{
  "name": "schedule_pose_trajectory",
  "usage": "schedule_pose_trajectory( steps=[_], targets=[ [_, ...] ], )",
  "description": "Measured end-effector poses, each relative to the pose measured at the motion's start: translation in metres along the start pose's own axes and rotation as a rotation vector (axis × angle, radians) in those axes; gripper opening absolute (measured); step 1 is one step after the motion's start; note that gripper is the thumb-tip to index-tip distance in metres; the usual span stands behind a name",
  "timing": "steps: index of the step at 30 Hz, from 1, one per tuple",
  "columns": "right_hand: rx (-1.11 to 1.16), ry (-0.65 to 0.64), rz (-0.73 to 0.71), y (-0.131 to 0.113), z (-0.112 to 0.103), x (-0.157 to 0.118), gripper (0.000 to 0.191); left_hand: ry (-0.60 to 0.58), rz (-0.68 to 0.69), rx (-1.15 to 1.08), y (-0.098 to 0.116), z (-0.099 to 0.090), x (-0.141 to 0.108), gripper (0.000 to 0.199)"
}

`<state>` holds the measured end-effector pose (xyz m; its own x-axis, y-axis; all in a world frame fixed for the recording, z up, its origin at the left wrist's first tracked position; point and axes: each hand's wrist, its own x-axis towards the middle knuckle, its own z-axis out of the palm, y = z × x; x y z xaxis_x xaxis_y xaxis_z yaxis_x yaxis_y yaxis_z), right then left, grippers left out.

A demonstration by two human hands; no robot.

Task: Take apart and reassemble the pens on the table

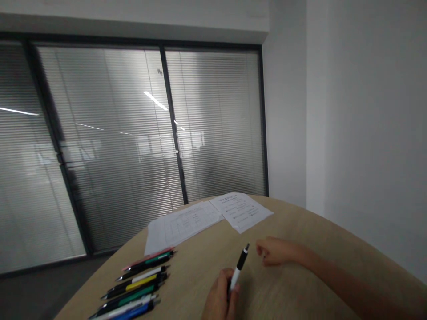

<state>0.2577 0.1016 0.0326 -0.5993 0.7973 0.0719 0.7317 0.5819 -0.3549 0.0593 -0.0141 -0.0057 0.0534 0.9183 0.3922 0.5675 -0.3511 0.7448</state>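
My left hand [220, 297], at the bottom middle, grips a white ballpoint pen [239, 266] with a black grip section. The pen leans to the right, its point up and away from me. Just right of its tip is my right hand [275, 251], closed with the fingers curled in and apart from the pen. Whatever those fingers may hold is too small or hidden to name. To the left lies a row of several pens [135, 286] in green, white, yellow, blue and red, side by side on the wooden table [190, 275].
Toward the far edge of the round table lie a printed sheet with a table [182, 224] and another sheet with lines of text [242, 212]. A glass partition with blinds [113, 146] stands behind, and a pale wall [367, 133] rises on the right.
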Motion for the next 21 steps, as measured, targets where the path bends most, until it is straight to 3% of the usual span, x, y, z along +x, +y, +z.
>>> schedule_pose_trajectory(
  steps=[5,10,13,16,21],
  targets=[
    [0.284,-0.009,-0.077,-0.004,-0.008,0.002,0.021,-0.026,0.009,0.006,-0.002,0.0,0.0,0.024],
    [0.539,0.043,-0.139,-0.026,-0.051,-0.011,0.008,-0.033,0.01,0.008,-0.001,0.0,-0.001,0.022],
    [0.655,0.088,-0.191,-0.042,-0.074,-0.028,0.017,-0.038,0.004,0.01,0.0,0.001,-0.001,0.021],
    [0.618,0.128,-0.245,-0.056,-0.084,-0.042,0.015,-0.043,0.001,0.018,0.0,0.0,-0.001,0.021],
    [0.473,0.131,-0.347,-0.068,-0.082,-0.048,0.012,-0.059,0.034,0.033,0.002,-0.002,-0.001,0.019]
  ],
)
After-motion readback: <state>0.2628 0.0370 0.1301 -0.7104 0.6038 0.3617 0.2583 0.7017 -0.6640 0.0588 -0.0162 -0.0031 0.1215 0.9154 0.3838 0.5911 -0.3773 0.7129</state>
